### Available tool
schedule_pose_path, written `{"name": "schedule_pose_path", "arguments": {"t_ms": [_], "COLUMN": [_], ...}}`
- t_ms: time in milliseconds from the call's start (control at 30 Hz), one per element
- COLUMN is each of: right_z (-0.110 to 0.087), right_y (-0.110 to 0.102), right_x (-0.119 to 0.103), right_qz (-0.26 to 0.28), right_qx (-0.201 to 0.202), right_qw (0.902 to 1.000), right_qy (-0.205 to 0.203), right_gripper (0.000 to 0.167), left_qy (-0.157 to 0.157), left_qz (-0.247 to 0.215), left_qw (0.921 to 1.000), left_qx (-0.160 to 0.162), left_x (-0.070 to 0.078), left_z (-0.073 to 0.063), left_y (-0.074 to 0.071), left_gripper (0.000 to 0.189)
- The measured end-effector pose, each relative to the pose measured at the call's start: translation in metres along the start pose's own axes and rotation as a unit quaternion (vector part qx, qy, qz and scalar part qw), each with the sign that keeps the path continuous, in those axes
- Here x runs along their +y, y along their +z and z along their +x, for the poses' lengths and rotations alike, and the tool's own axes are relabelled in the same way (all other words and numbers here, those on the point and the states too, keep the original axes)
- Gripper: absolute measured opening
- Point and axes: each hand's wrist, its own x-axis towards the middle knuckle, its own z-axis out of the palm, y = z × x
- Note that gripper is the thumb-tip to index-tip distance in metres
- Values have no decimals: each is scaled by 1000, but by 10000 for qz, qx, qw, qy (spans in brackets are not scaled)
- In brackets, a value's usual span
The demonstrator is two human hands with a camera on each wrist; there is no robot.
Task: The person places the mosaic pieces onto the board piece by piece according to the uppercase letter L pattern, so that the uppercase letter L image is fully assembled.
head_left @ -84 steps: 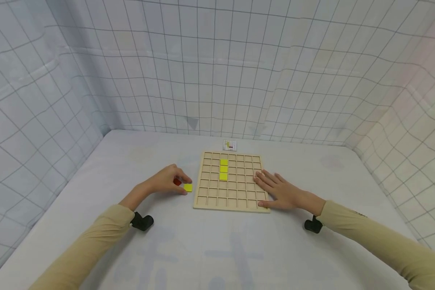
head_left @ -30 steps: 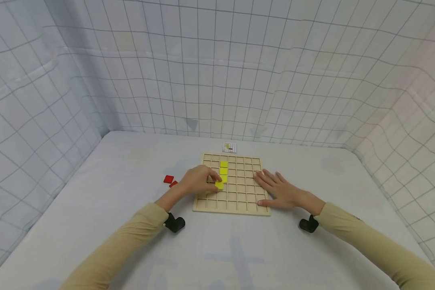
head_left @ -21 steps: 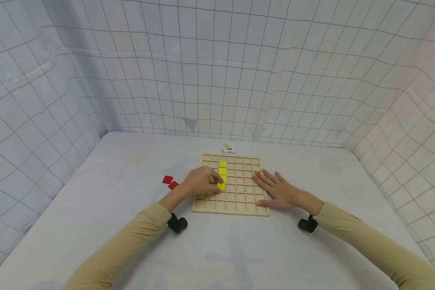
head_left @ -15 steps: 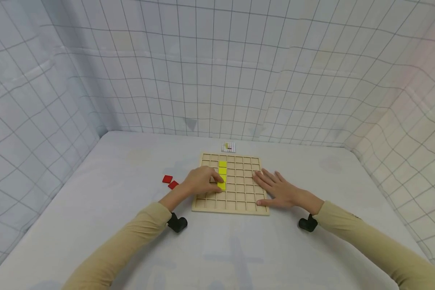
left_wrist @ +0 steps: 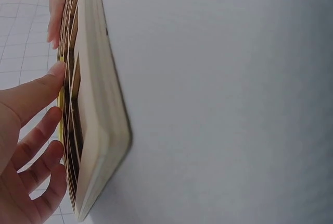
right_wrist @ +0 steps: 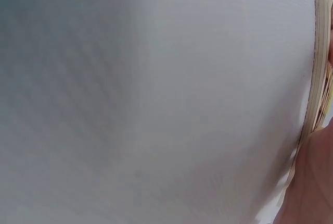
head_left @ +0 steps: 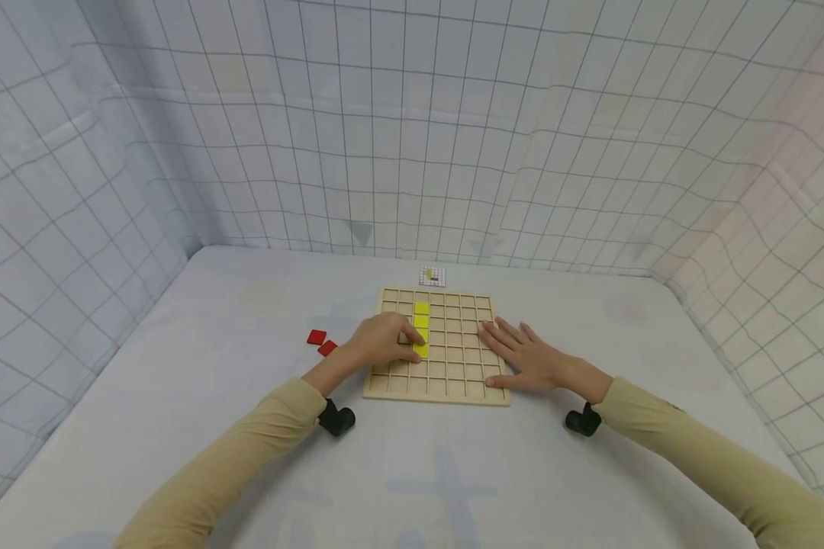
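A wooden grid board [head_left: 446, 393] lies on the table with a column of yellow tiles [head_left: 421, 321] in its cells. My left hand [head_left: 381, 341] is over the left part of the board. Its thumb and forefinger pinch the lowest yellow tile [head_left: 421, 351], which lines up under the others in the column. In the left wrist view, the left hand's fingers [left_wrist: 39, 135] are bent at the board's surface. My right hand [head_left: 527, 357] lies flat with spread fingers on the board's right edge. Two red tiles [head_left: 317, 336] lie left of the board, one partly behind the left wrist.
A small card [head_left: 432, 276] printed with a coloured grid lies just behind the board. White table cloth [head_left: 261, 305] surrounds the board, and grid-patterned curtains [head_left: 453, 152] close off the back and sides. Black wrist cameras [head_left: 336, 418] hang under both wrists.
My left hand has carried a yellow tile from the table at left onto the board, below three other yellow tiles, then nudged it slightly right into line. My right hand has stayed put.
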Motion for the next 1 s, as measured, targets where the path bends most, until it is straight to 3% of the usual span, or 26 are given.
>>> {"name": "schedule_pose_path", "arguments": {"t_ms": [300,533,800,1000], "right_z": [1,0,0,0], "right_y": [1,0,0,0], "right_x": [0,-1,0,-1], "right_qz": [-37,36,119,84], "right_qx": [6,-49,-25,-44], "right_qw": [10000,10000,9999,10000], "right_qy": [11,40,24,12], "right_gripper": [88,88,88,89], "left_qy": [-186,-245,-384,-578], "left_qz": [-180,-272,-402,-357], "left_qw": [9997,9993,9978,9956], "left_qx": [-45,52,374,643], "left_x": [2,-1,-18,-42], "left_z": [-1,-6,-16,-33], "left_y": [-3,-18,-34,-39], "left_gripper": [29,28,31,31]}}
